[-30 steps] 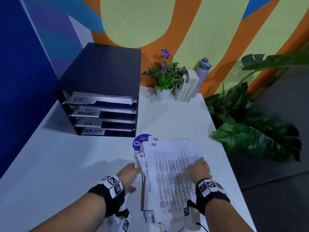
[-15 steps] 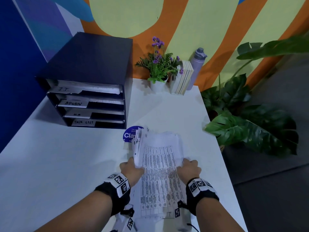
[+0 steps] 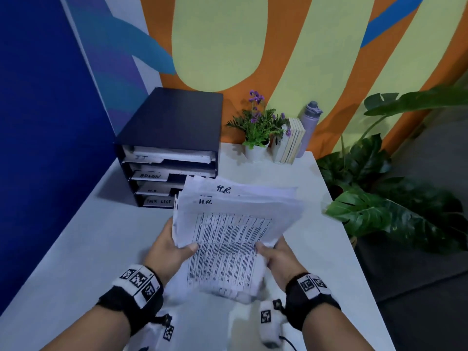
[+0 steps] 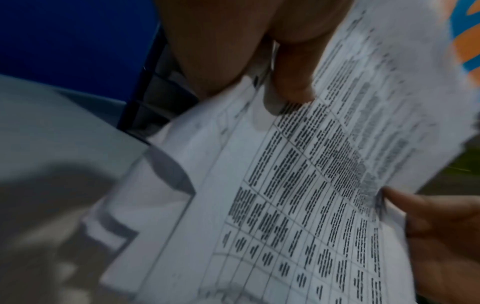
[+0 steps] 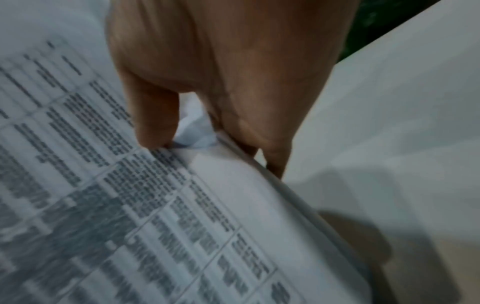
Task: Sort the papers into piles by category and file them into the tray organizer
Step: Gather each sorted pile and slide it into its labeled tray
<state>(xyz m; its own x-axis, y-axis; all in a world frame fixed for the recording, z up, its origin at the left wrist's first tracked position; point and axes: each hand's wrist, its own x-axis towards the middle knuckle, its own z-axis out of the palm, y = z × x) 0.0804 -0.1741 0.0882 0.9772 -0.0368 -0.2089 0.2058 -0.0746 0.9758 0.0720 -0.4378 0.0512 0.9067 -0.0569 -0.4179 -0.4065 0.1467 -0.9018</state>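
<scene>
Head view: left hand (image 3: 168, 245) and right hand (image 3: 279, 254) grip H.R. paper stack (image 3: 233, 224) by opposite side edges, thumbs on top, lifted above table (image 3: 76, 249), near tray organizer (image 3: 169, 145); likely squaring sheets before filing in H.R. slot (image 3: 157, 190).

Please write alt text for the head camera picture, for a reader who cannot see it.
Both hands, left hand and right hand, hold a stack of papers marked "H.R." above a white table. Behind it stands a dark tray organizer with slots labelled IT, ADMIN, H.R. and TASK LIST.
</scene>
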